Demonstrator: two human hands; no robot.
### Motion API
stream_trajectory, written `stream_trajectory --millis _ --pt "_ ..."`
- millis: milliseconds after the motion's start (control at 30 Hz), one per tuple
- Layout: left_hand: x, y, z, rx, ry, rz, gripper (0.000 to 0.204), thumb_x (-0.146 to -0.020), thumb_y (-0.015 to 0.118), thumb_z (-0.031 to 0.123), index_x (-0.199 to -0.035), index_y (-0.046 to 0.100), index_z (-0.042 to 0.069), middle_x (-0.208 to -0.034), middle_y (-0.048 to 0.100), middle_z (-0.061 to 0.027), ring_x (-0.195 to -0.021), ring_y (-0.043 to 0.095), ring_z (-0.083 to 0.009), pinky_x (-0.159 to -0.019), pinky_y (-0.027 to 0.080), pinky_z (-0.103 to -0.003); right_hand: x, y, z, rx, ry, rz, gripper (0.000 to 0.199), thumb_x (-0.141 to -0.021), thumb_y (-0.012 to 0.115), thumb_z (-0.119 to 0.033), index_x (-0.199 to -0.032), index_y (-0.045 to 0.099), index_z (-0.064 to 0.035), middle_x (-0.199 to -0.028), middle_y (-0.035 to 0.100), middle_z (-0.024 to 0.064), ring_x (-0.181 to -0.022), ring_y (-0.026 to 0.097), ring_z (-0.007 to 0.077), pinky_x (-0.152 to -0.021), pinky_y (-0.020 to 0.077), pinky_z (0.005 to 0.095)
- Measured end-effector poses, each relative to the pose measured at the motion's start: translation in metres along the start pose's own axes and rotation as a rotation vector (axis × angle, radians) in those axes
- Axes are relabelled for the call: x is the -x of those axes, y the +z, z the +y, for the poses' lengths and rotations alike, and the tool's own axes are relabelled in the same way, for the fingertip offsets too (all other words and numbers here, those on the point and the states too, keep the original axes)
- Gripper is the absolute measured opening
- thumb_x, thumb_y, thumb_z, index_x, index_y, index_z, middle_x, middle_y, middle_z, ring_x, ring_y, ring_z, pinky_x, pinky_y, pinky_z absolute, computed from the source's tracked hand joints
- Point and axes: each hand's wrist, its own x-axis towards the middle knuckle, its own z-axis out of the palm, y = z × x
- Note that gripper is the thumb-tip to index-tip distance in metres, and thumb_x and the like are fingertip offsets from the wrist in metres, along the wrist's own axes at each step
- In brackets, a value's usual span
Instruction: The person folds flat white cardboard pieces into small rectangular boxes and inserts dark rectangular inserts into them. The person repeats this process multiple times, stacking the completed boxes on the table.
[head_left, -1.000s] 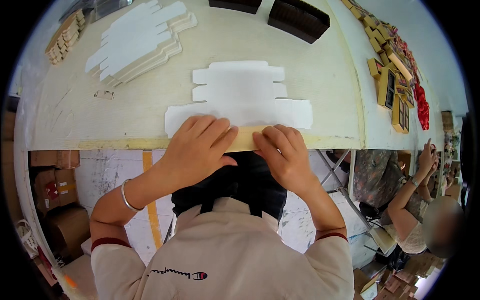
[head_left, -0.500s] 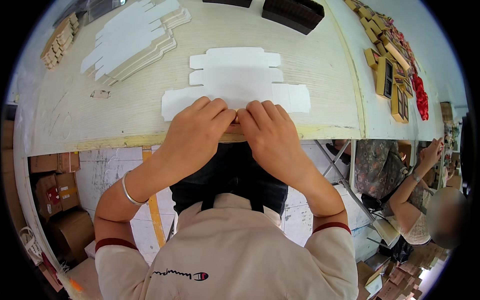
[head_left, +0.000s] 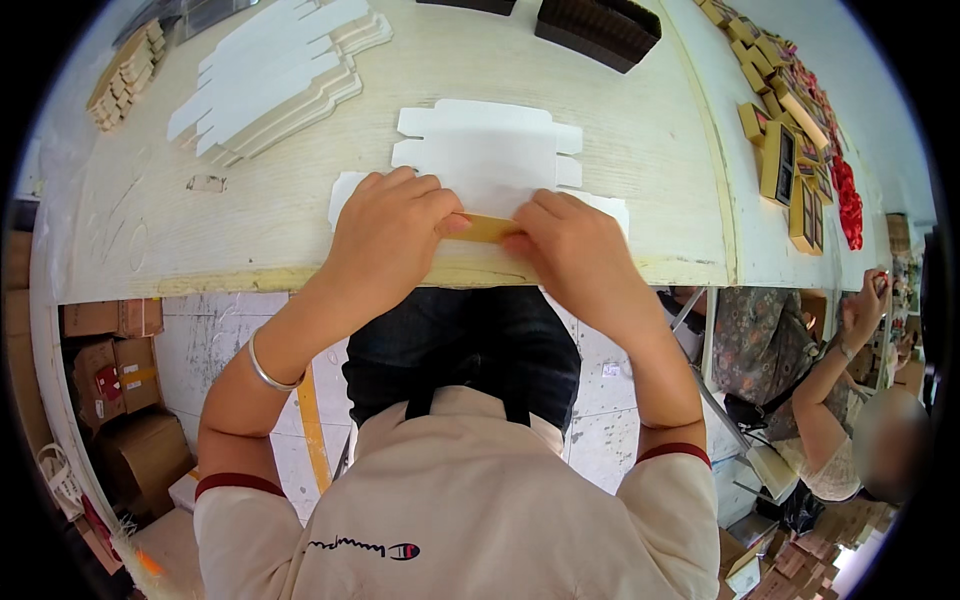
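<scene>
A flat white cardboard box blank (head_left: 480, 150) with slotted flaps lies in front of me near the table's front edge. Its near edge is folded up, so a gold strip (head_left: 487, 228) of its other face shows between my hands. My left hand (head_left: 392, 222) grips the left part of this fold, thumb against the gold face and fingers curled over the white side. At the right part of the fold, my right hand (head_left: 578, 235) pinches it likewise, slightly blurred. Both hands cover parts of the blank's side flaps.
A stack of white box blanks (head_left: 270, 75) lies at the far left, beside a bundle of small tan cardboard pieces (head_left: 125, 75). Dark brown trays (head_left: 600, 32) stand at the far side. Gold boxes (head_left: 778, 160) and red ribbon (head_left: 848, 205) cover the right table. A co-worker (head_left: 825, 420) sits at the right.
The near edge has been folded up further, exposing the gold strip. My hands have moved apart, the right one shifting right. The blank has shifted slightly to the right.
</scene>
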Motion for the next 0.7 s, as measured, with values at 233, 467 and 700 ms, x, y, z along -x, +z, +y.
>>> stream_trajectory --millis 233,467,700 --pt "-0.008 -0.026 0.013 -0.193 0.014 0.187 0.03 -0.078 0.071 0.029 -0.096 0.063 0.006 -0.085 0.051 -0.0079 -0.079 0.049 -0.0234 -0.072 0.04 -0.035 0.022 -0.013 -0.014 -0.137 0.285 0.042 0.015 -0.08 0.066 -0.011 -0.075 0.054 -0.0022 -0.074 0.054 0.0119 -0.069 0.058 0.0331 -0.059 0.0462 0.0415" --pt "0.008 -0.023 0.016 0.24 -0.231 0.034 0.048 -0.082 0.063 0.016 -0.125 0.047 0.005 -0.107 0.055 -0.0187 -0.087 0.059 -0.0365 -0.074 0.048 -0.04 0.02 0.013 -0.084 -0.406 0.163 0.018 0.022 -0.079 0.07 -0.014 -0.098 0.064 -0.0038 -0.095 0.06 0.0166 -0.079 0.06 0.0346 -0.066 0.0479 0.0384" --pt "-0.007 -0.035 -0.012 0.381 -0.177 -0.165 0.045 -0.081 0.049 -0.004 -0.124 0.041 0.009 -0.098 0.063 -0.017 -0.08 0.061 -0.034 -0.072 0.047 -0.041 0.055 -0.033 -0.037 -0.07 -0.183 0.024 0.044 -0.07 0.073 -0.016 -0.111 0.062 -0.0041 -0.116 0.056 0.015 -0.103 0.056 0.0314 -0.085 0.0454 0.0429"
